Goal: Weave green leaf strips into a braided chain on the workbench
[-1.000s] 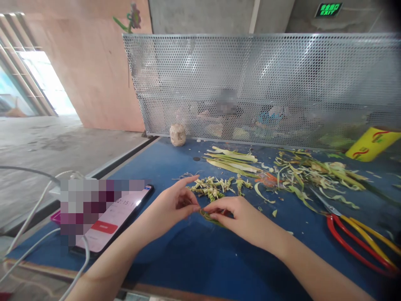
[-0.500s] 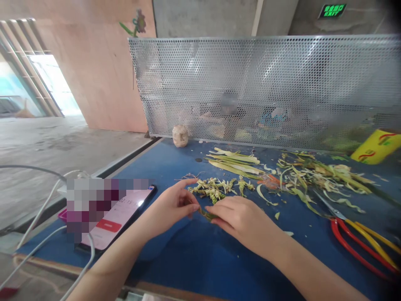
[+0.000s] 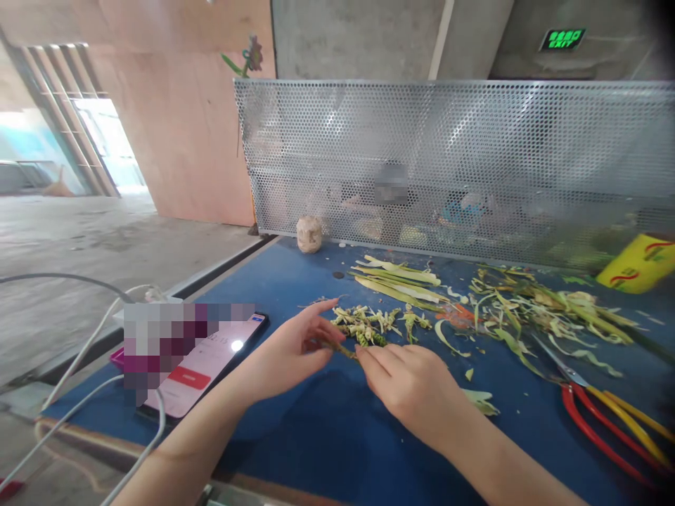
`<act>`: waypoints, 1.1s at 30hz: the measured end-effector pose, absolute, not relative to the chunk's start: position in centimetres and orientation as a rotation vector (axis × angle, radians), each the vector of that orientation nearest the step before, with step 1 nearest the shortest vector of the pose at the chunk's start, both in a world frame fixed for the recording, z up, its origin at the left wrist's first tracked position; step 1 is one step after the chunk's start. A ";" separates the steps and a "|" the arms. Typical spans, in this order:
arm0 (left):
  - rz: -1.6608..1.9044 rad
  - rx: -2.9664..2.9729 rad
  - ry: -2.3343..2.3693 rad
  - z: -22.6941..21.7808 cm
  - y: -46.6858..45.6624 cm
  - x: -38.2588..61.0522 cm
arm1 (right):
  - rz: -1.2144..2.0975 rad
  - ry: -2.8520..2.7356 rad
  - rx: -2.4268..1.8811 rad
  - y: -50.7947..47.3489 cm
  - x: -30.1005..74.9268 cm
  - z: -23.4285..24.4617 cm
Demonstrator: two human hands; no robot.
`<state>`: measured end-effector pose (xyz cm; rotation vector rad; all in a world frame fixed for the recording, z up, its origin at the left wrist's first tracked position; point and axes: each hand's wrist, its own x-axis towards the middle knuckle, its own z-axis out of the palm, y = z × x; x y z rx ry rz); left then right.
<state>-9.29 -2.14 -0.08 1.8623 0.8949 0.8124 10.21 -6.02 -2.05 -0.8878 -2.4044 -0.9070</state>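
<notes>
My left hand (image 3: 295,348) and my right hand (image 3: 408,383) meet over the blue table (image 3: 327,450), both pinched on a small folded green leaf strip (image 3: 340,348) held between their fingertips. The left index finger is stretched out; the other fingers are closed on the strip. Just beyond the hands lies a little heap of small woven leaf pieces (image 3: 363,327).
A phone (image 3: 203,362) with a lit screen and white cables (image 3: 79,422) lie at the left. Long leaf strips (image 3: 401,277) and a heap of cuttings (image 3: 532,309) lie further back. Red and yellow scissors (image 3: 606,414) lie at right. A perforated metal screen (image 3: 453,161) closes the back; a yellow container (image 3: 640,263) stands right.
Both hands have shifted slightly away from me with the leaf strip, toward the heap of woven pieces. The view has tilted down and left a little.
</notes>
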 end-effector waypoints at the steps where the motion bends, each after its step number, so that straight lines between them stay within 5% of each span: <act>1: 0.838 2.026 0.883 0.2 -2.4 -9.4 | -0.921 -2.416 -0.891 -5.9 10.2 -2.0; 8: 0.843 2.689 0.873 0.4 -2.7 -9.3 | -0.865 -2.451 -0.927 -5.5 10.2 -2.1; 25: 0.724 2.459 0.927 0.0 -2.6 -9.2 | -0.773 -2.479 -1.007 -5.4 10.2 -2.5; 33: 0.965 2.745 0.872 0.2 -3.3 -8.8 | -0.487 -2.555 -1.091 -5.6 10.0 -1.2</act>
